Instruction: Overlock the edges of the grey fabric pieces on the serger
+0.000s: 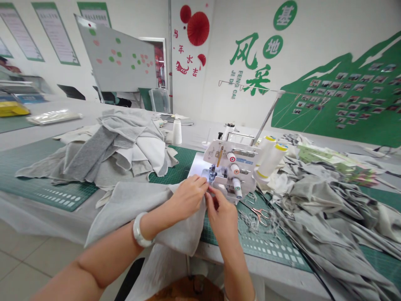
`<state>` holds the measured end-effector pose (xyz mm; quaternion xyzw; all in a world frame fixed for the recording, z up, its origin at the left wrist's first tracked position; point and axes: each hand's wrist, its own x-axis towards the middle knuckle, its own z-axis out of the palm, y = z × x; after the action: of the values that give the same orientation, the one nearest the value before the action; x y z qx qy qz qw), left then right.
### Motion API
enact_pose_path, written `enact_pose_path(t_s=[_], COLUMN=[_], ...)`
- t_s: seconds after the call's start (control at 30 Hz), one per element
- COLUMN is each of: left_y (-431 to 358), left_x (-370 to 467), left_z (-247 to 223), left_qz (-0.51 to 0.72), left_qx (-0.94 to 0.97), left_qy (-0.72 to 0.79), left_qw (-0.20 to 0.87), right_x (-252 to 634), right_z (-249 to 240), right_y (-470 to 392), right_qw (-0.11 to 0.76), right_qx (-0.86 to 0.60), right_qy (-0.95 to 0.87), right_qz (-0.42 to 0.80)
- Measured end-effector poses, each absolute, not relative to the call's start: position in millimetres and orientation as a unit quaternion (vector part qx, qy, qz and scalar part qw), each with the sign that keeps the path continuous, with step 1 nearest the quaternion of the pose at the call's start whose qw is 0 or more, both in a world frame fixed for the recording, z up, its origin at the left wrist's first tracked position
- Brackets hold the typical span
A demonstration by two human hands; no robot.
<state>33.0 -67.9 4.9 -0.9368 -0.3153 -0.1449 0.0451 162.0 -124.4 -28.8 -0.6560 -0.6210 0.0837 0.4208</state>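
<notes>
Light grey fabric [134, 202] hangs over the table's front edge, its right end at the sewing machine [232, 167]. My left hand [191, 194], with a pale bangle on the wrist, is closed on the fabric's upper edge just before the machine's needle area. Close beside it, my right hand [221, 207] pinches the same edge between thumb and fingers. The fingertips of both hands nearly touch. A small lamp lights the machine's needle plate. Threads run from the machine's stand above to its coloured dials.
A heap of grey and white cloth [125, 142] lies at the left on a green cutting mat [59, 196]. Scissors [258, 212] and thread scraps [250, 223] lie right of the machine. More grey cloth [326, 200] is piled at the right. White thread cones [272, 161] stand behind.
</notes>
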Motion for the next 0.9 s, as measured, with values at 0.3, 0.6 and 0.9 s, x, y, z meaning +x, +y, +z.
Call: enact_pose_path(t_s=[0.3,0.6,0.9], left_y=[-64.8,-64.8,-68.7], left_x=[11.6,6.7,13.9], left_z=[3.1,1.5,2.5], left_qz=[-0.167,-0.144,-0.136], left_qx=[-0.939,-0.939,-0.931], left_qy=[-0.299,-0.299,-0.317], left_qw=[0.034,0.088,0.116], right_x=[164.0,163.9,164.1], right_z=[-28.7,-28.1,-34.9], right_y=[-122.9,-125.1,-129.5], right_qw=[0.352,0.352,0.433], right_qx=[-0.699,-0.696,-0.652], right_qy=[-0.620,-0.624,-0.612], right_qz=[0.046,0.051,0.112])
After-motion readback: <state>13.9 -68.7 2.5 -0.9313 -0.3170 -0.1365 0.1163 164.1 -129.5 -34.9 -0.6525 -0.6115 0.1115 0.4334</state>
